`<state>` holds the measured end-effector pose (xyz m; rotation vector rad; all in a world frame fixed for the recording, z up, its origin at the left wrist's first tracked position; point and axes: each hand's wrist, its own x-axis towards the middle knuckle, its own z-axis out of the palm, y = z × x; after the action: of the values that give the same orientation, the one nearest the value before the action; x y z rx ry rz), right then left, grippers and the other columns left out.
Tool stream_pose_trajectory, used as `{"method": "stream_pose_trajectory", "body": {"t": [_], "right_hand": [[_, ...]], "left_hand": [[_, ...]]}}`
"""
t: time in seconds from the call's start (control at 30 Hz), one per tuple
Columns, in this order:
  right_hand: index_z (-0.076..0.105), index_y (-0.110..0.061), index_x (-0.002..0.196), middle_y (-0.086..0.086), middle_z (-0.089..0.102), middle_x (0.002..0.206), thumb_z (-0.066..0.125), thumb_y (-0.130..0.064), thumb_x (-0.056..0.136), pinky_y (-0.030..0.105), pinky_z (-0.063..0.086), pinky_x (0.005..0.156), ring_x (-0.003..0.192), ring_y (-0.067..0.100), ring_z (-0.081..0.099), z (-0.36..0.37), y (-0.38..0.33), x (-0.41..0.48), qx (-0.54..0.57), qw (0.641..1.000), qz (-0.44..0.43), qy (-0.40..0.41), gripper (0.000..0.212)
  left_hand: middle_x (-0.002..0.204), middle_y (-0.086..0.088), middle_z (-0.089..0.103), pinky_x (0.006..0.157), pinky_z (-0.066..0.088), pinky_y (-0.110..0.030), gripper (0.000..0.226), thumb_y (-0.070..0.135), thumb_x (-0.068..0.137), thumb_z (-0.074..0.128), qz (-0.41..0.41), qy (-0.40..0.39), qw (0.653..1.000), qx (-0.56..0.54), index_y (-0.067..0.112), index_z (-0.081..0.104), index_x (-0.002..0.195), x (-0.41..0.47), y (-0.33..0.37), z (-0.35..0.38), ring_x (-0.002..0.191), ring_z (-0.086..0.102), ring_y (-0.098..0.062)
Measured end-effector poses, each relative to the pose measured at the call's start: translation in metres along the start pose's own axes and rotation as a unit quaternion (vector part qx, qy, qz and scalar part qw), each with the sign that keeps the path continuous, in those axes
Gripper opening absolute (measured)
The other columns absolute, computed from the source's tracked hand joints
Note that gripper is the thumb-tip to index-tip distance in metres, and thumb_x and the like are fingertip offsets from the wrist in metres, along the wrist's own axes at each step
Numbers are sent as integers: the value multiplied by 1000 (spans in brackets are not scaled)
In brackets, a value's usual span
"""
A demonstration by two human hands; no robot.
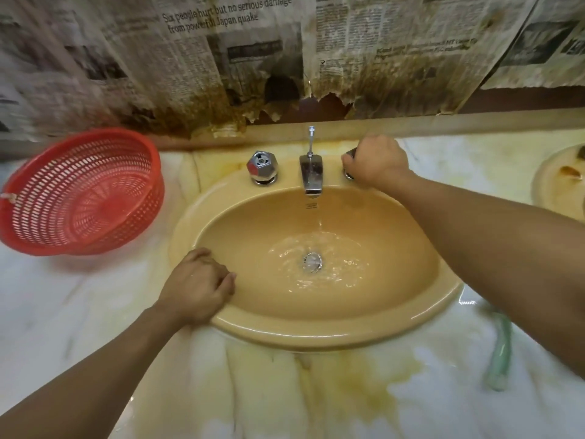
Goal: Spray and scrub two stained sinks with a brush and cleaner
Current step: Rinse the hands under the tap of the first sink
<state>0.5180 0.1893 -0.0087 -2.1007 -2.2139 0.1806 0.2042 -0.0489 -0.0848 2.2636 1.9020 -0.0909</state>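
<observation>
Table (79, 312): pale marble top, yellow staining around and in front of the sink (316, 332). Newspaper (221, 58) covers the back wall, lower edge torn and brown-stained. Sink is the tan oval basin set in the table right in front of you; water runs from the spout (311, 174) and swirls round the drain (312, 262). Red basket (82, 191) sits on the table left of the sink, apart from it. Second sink (549, 188) shows only as a stained rim at the far right edge.

Your right hand (376, 163) is on the right knob (349, 152), fingers clenched around it, knob mostly hidden. Your left hand (199, 286) rests on the sink's near-left rim, fingers loosely bent over the edge, grasping nothing. Left knob (261, 167) untouched. Long green item (500, 353) lies on the table right of the sink, near your right forearm; blurred, may be the brush, can't tell. No cleaner bottle in view.

My read: wetting or rinsing sink one; second sink looks not yet scrubbed.

Risks: turn the knob too far and flow splashes off the basin onto table and paper; left palm bears on a glazed, likely wet rim, lean harder and it slips; a forearm sweep could knock the green item off the table
</observation>
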Motion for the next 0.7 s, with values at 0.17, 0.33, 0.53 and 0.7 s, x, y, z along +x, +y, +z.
{"method": "stream_pose_trajectory", "body": {"t": [0.17, 0.33, 0.53, 0.7], "right_hand": [[68, -6, 115, 15, 66, 119, 59, -38, 97, 34, 45, 72, 109, 35, 63, 0, -20, -5, 97, 988, 119, 11, 37], [55, -11, 126, 12, 62, 119, 56, -58, 97, 38, 43, 76, 110, 36, 62, -10, -5, -5, 41, 997, 49, -50, 56], [22, -30, 159, 11, 38, 154, 60, -41, 100, 45, 48, 99, 128, 37, 53, -13, 35, -4, -35, 975, -175, -131, 72], [29, -25, 153, 15, 51, 136, 56, -39, 102, 44, 49, 88, 116, 40, 57, -1, 35, -5, -28, 979, -176, -99, 59]], "left_hand": [[75, 14, 72, 112, 12, -15, 63, 51, 92, 16, 0, 18, 1000, 0, 28, 71, 71, 0, -3, 6, 86, 63, -1], [75, 15, 72, 111, 12, -14, 63, 50, 91, 16, 8, 30, 1000, -4, 28, 71, 69, 1, -4, 5, 87, 63, -1], [74, 17, 71, 111, 17, -18, 61, 48, 90, 17, 15, 40, 999, -7, 27, 69, 68, 1, -3, 4, 85, 62, -1], [73, 18, 70, 110, 18, -17, 59, 48, 91, 19, 14, 42, 999, -4, 27, 68, 66, 1, -2, 5, 84, 61, -1]]}}
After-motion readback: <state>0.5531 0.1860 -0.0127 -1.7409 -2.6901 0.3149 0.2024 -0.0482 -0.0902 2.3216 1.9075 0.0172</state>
